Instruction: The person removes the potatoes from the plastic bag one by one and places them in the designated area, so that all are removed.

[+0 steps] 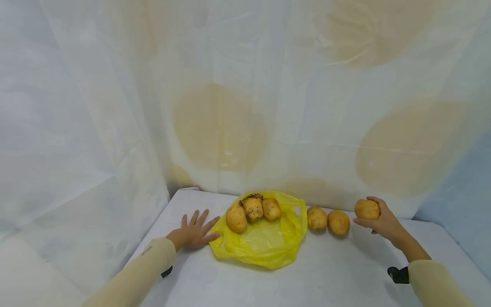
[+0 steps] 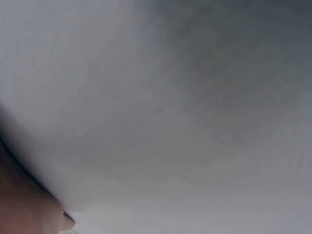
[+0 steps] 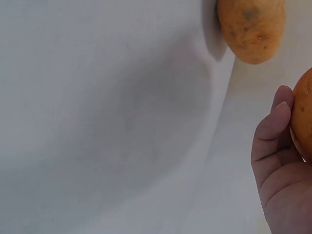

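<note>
Well to the right of the yellow bag, past a near potato and a far potato set in a row, the right hand grips the held potato. The thumb lies along its front and the fingers curl round behind; judging by the shadow on the table, it is up off the surface. The near potato sits right at the bag's edge, though whether it touches the plastic I cannot tell.

Left of the bag, the left hand lies flat with its fingers spread and straight, gripping nothing, the thumb reaching the bag's edge. How firmly it presses I cannot tell.

On the bag, toward its back, are a left potato, a middle potato and a right potato, with brown scraps behind them too small to name. The bag's front spreads bare and wrinkled.

To handle the held potato well, I'd keep thumb and fingers opposed across its widest part, since something so rounded could roll out of a fingertip pinch. If it is set down right of the bag, it should settle before the fingers loosen, lest it knock the far potato. Over the bag, thin plastic might drag, so that flat hand seems well placed for steadying it.
</note>
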Tool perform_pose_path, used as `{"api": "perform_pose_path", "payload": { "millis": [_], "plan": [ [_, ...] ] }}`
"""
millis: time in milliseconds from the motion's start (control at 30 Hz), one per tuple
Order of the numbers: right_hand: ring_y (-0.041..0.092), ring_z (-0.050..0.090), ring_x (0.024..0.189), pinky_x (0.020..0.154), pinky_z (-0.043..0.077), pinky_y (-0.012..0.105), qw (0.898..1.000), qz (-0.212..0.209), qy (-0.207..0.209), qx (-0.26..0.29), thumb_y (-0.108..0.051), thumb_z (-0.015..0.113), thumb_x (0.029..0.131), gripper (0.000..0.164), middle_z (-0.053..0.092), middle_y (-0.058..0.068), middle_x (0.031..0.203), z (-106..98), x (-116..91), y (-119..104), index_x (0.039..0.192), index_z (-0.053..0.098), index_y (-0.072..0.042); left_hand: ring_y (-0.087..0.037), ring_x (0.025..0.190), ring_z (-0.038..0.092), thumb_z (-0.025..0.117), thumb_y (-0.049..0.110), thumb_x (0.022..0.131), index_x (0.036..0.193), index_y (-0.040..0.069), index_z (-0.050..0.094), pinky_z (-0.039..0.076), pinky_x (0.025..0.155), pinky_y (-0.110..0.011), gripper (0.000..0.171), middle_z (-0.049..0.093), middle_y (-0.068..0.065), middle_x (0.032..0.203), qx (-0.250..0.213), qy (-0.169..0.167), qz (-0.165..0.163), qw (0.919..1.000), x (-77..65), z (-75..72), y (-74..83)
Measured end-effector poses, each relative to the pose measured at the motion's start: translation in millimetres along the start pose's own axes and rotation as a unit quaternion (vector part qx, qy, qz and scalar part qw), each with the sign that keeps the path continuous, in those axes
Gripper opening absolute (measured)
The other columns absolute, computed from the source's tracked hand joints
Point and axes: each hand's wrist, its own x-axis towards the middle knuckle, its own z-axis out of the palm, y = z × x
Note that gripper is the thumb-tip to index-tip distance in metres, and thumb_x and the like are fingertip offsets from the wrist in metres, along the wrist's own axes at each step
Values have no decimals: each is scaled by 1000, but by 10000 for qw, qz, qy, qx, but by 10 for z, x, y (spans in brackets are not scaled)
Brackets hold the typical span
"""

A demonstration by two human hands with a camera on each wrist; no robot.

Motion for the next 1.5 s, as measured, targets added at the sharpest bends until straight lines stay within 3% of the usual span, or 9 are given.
{"api": "perform_pose_path", "payload": {
  "millis": [267, 500, 767, 1167, 1500],
  "plan": [
    [34, 48, 104, 69, 48, 34, 9994, 258, -216, -99, -46, 71, 88, 107, 35, 31, 135, -28, 19, 81, 156, 0, -3, -47, 151, 2, 29, 75, 94, 158, 36, 18, -4, 112, -75, 75, 3, -14, 167, -7, 31, -66, 10000, -24, -24, -16],
    [35, 48, 109, 74, 51, 33, 9970, 475, -610, 25, -38, 74, 88, 107, 31, 32, 138, -11, -10, 257, 154, -2, -1, -46, 151, 2, 27, 76, 94, 158, 38, 16, -4, 112, -74, 75, 2, -13, 167, 32, 11, -39, 10000, -13, -43, 8],
    [39, 47, 110, 77, 51, 33, 9963, 499, -696, 86, -30, 72, 89, 105, 27, 36, 136, 2, -19, 341, 153, -6, 0, -45, 152, 2, 27, 77, 93, 157, 39, 16, -3, 113, -73, 76, 2, -12, 168, 122, -65, -112, 9998, -25, -48, 46],
    [37, 55, 109, 77, 54, 36, 9931, 799, -774, -363, -45, 74, 86, 112, 34, 42, 136, 63, -5, 361, 152, -1, 7, -46, 151, 1, 27, 75, 94, 158, 37, 17, -5, 112, -73, 75, 2, -13, 167, 41, -43, -10, 10000, -19, -51, 42],
    [32, 56, 102, 71, 50, 33, 9919, 960, -655, -514, -53, 71, 86, 115, 37, 43, 135, 67, 45, 432, 151, 1, 12, -44, 152, -4, 23, 83, 89, 157, 41, 14, -11, 113, -71, 81, -3, -10, 168, -64, -88, -113, 9999, 35, 22, -2]
  ]
}}
